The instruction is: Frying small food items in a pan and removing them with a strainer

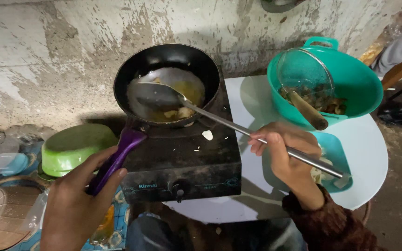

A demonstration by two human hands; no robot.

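Pan (166,83), black, tilted on the stove (182,160) ahead of both hands, holding oil and a few pale pieces. Left hand (77,204) closed around the purple handle (117,160); right hand (284,155) gripping the spatula (219,120), its blade in the oil. Teal bowl (354,83) with strainer (305,76) lies beyond the right hand. Good practice, judged: keep the tilt steady and slide the blade low under the pieces.

There is 1 black frying pan (166,83) with a purple handle, 1 long metal spatula (238,128), 1 black single-burner stove (182,162), 2 teal bowls, the large one (350,79) and the small one (336,153), 1 wire strainer (305,76), 1 green lid (73,148), and 2 hands, left (77,204) and right (287,153).
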